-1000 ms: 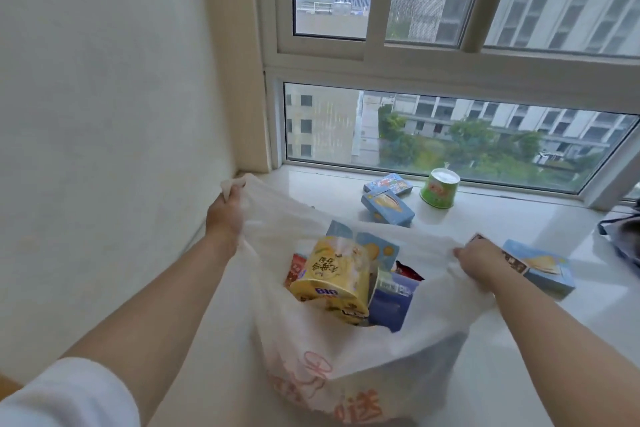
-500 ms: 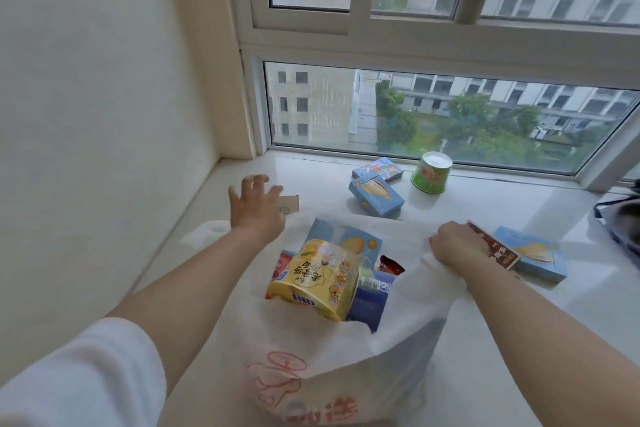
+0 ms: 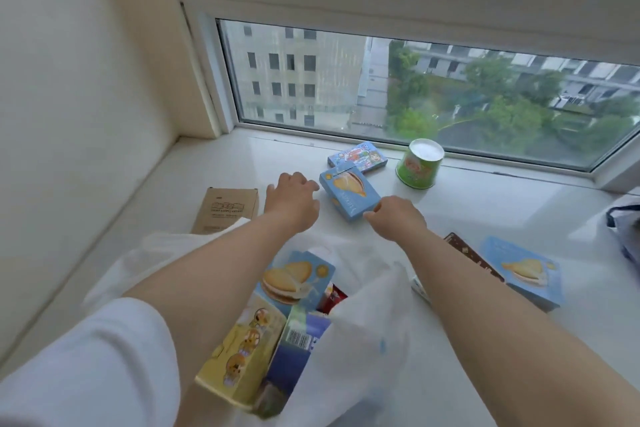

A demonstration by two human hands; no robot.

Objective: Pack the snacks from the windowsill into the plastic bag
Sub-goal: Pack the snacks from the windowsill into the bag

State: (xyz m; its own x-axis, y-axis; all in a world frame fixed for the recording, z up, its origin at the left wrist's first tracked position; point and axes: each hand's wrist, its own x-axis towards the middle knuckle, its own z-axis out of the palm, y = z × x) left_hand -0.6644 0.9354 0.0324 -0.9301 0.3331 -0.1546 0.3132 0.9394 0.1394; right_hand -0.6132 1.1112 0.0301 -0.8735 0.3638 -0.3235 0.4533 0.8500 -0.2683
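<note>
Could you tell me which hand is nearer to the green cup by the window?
The right hand. It lies in front of the green cup, slightly left; the left hand is farther left, beyond the light blue box.

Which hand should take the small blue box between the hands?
Right. The right hand has its fingertips at the near corner of the blue box, seemingly touching it. The left hand hovers just beside the box's left edge, fingers loosely curled, holding nothing.
</note>
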